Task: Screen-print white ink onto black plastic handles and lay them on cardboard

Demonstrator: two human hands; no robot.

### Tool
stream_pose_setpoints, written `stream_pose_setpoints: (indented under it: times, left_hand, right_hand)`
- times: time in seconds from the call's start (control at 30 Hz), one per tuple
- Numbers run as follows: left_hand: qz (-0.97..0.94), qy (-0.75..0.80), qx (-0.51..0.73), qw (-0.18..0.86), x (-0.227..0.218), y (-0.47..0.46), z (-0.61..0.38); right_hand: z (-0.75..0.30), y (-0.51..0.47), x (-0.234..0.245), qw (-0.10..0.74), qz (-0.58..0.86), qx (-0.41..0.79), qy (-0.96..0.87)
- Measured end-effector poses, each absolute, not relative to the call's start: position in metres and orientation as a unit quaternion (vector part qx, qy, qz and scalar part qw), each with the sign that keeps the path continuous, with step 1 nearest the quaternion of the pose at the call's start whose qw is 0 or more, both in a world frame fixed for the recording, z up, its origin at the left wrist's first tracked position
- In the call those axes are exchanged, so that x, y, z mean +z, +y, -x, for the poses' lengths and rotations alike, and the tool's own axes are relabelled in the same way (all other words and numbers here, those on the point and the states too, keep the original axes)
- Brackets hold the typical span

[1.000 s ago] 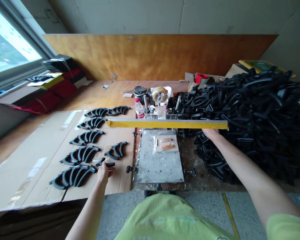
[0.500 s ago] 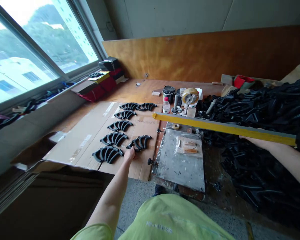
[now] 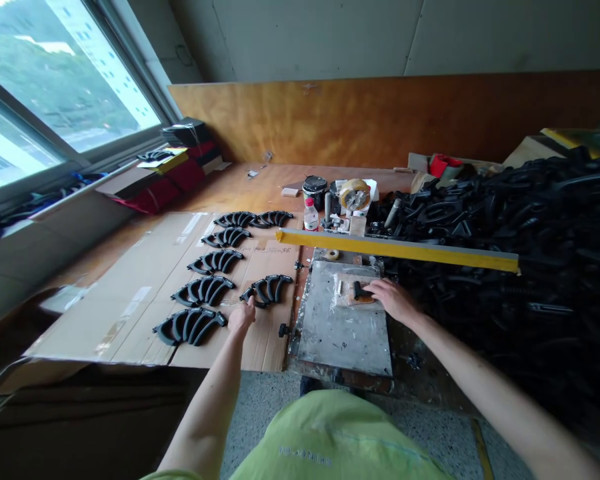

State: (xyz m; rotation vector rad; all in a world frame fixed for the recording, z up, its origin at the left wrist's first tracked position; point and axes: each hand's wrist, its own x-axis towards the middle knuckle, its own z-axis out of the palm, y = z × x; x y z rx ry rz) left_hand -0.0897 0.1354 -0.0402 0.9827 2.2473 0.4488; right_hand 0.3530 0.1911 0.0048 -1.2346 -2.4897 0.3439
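Note:
My right hand (image 3: pixel 394 300) is closed on one end of a black curved part (image 3: pixel 360 291). It holds this part over a small fixture with wooden pieces (image 3: pixel 341 300) on a grey metal plate (image 3: pixel 343 340). My left hand (image 3: pixel 241 317) is at the near left end of a short row of black curved parts (image 3: pixel 270 290) on the cardboard (image 3: pixel 265 340). Its fingers are curled and look closed at the leftmost part, though the fingertips are partly hidden. More fanned rows of these parts (image 3: pixel 190 327) lie further left.
A yellow-faced bar (image 3: pixel 400 252) crosses behind the metal plate. A large heap of black parts (image 3: pixel 480 313) covers the right side. Beyond the bar stand a red-capped bottle (image 3: pixel 311 217), a dark tub (image 3: pixel 315 190) and a tape roll (image 3: pixel 355 195). Red boxes (image 3: pixel 150 193) line the window side.
My right hand has come in from the heap, behind the bar, to the fixture with a black part. My left hand stays by the same row. The view has shifted right.

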Motion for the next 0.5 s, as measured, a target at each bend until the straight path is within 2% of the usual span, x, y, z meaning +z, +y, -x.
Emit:
stream_pose_setpoints:
  times: [0.13, 0.2, 0.3, 0.4, 0.5]
  left_hand:
    - [-0.408, 0.818, 0.257, 0.315, 0.006, 0.152, 0.054]
    - [-0.441, 0.760, 0.348, 0.326, 0.040, 0.167, 0.025]
    - [-0.475, 0.568, 0.540, 0.400, 0.095, 0.182, -0.022]
    - [-0.470, 0.472, 0.577, 0.473, 0.134, 0.180, -0.055]
    - [-0.445, 0.470, 0.577, 0.498, 0.142, 0.161, -0.061]
  right_hand:
    - [-0.314, 0.187, -0.019, 0.196, 0.456, 0.095, -0.863]
    - [-0.311, 0.187, -0.024, 0.191, 0.465, 0.081, -0.861]
    - [-0.313, 0.183, -0.028, 0.178, 0.467, 0.066, -0.863]
    - [-0.322, 0.179, -0.029, 0.179, 0.454, 0.078, -0.869]
    - [-0.348, 0.187, -0.020, 0.229, 0.486, 0.113, -0.836]
